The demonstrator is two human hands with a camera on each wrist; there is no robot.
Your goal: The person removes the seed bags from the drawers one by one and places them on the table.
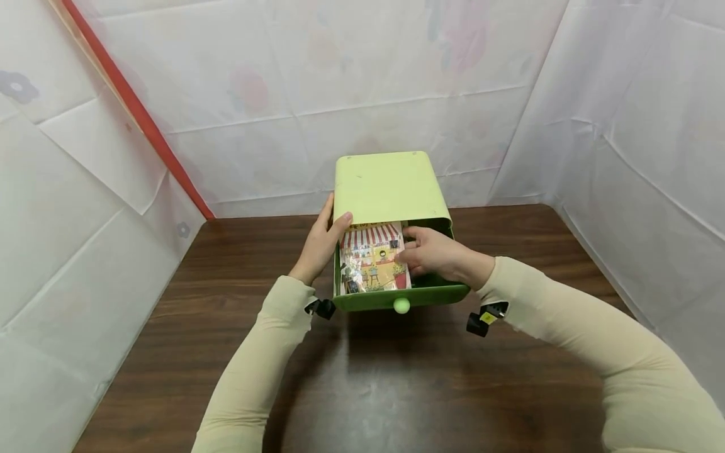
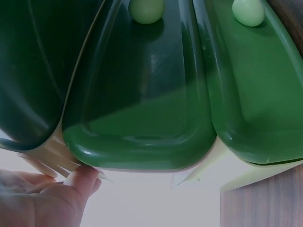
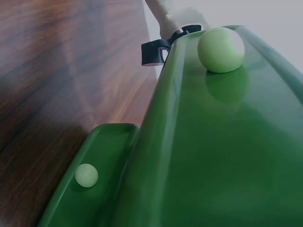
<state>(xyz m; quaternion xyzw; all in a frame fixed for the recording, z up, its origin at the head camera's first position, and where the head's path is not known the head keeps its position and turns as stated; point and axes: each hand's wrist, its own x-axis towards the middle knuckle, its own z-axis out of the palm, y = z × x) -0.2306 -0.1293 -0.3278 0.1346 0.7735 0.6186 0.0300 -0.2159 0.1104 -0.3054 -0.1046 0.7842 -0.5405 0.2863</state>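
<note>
A pale green cabinet stands on the table with its top drawer pulled out. In the drawer's left part lies a glossy picture book, its cover showing a red-and-white striped awning. My right hand reaches into the drawer and pinches the book's right edge, its thumb over the cover. My left hand rests against the cabinet's left side, fingers straight along the wall and thumb at the top front edge. The left wrist view shows that thumb beside the drawer fronts. The right hand's fingers are hidden in the right wrist view.
Below the pulled-out drawer, the left wrist view shows two lower green drawers, the middle one and the bottom one, both with round pale knobs. The brown wooden table meets white sheet walls at the back and sides.
</note>
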